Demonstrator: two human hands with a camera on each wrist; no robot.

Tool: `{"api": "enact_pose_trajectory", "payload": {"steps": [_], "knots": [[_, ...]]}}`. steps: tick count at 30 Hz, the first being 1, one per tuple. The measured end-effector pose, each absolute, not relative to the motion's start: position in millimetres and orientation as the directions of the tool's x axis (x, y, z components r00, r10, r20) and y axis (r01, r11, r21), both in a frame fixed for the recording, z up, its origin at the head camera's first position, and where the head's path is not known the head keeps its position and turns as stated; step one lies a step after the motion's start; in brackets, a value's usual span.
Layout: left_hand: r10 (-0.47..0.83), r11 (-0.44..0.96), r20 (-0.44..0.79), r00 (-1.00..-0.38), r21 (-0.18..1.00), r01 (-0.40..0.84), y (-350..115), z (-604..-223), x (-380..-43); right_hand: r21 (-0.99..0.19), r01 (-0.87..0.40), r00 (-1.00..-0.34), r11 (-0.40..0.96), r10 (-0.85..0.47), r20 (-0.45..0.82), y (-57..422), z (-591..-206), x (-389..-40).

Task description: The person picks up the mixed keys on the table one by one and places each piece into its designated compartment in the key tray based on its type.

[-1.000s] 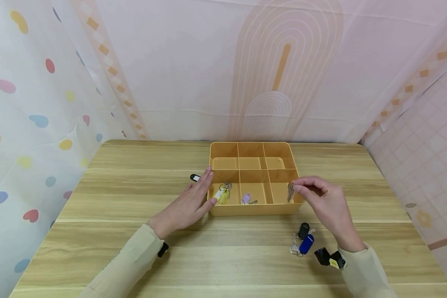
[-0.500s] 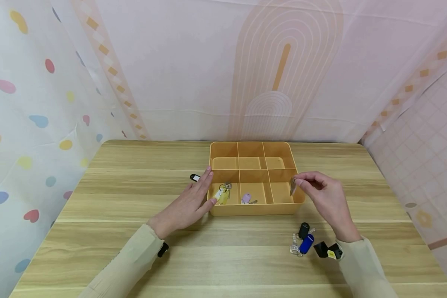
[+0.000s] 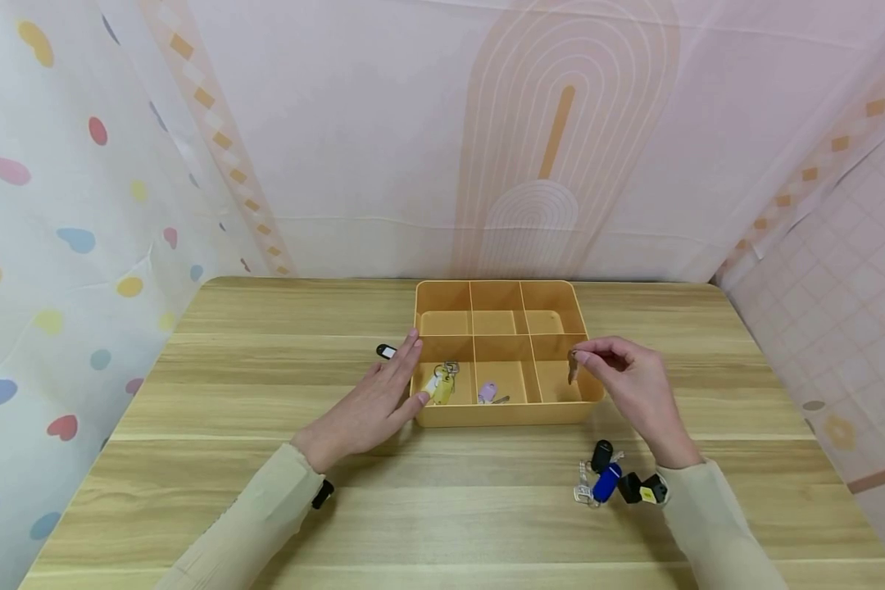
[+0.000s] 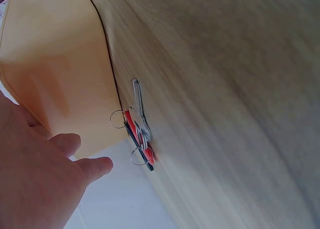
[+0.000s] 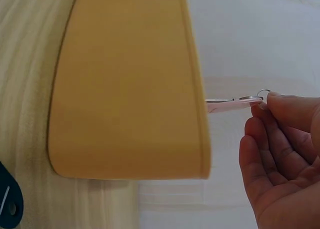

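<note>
A yellow-orange organizer box [image 3: 505,416] with several compartments stands on the wooden table. My left hand [image 3: 372,401] rests on its left wall with fingers straight. My right hand [image 3: 637,389] pinches the ring of a key [image 3: 572,366], which hangs over the front right compartment; the right wrist view shows a pale pink tag [image 5: 230,105] with it. Yellow-tagged keys [image 3: 442,388] lie in the front left compartment, and a lilac-tagged key [image 3: 489,393] in the front middle one. Outside the left wall lie keys [image 4: 141,131] with a red and a dark tag, mostly hidden from the head view.
On the table in front of the box's right end lie keys with a dark tag [image 3: 601,455] and a blue tag [image 3: 606,483]. Black items [image 3: 642,488], one bearing a yellow label, appear beside the right sleeve. Patterned cloth [image 3: 369,139] hangs behind the table.
My right hand has shifted slightly right, then back left and up, with the key hanging from its fingertips. The left hand and the box have stayed in place.
</note>
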State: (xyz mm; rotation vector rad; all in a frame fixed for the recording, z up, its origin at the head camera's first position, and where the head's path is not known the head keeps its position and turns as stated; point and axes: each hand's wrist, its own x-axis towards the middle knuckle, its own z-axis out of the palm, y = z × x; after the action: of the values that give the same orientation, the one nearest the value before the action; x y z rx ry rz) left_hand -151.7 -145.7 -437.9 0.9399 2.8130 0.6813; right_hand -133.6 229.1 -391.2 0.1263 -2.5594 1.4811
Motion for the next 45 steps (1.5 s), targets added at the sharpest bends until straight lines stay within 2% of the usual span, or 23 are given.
{"api": "enact_pose_trajectory", "payload": {"steps": [5, 24, 34, 45], "knots": [[0.592, 0.71, 0.049, -0.804, 0.44, 0.55, -146, -438, -152, -0.84, -0.187, -0.977, 0.51, -0.005, 0.215, 225, -396, -137], [0.591, 0.71, 0.044, -0.806, 0.445, 0.545, -146, -438, -152, -0.686, -0.258, -0.952, 0.68, -0.056, 0.302, 220, -409, -146], [0.592, 0.709, 0.047, -0.805, 0.445, 0.547, -146, -438, -152, -0.534, -0.413, -0.876, 0.737, -0.163, 0.453, 220, -418, -155], [0.59, 0.714, 0.056, -0.805, 0.43, 0.553, -145, -439, -153, -0.457, -0.442, -0.878, 0.772, -0.267, 0.398, 220, -421, -156]]}}
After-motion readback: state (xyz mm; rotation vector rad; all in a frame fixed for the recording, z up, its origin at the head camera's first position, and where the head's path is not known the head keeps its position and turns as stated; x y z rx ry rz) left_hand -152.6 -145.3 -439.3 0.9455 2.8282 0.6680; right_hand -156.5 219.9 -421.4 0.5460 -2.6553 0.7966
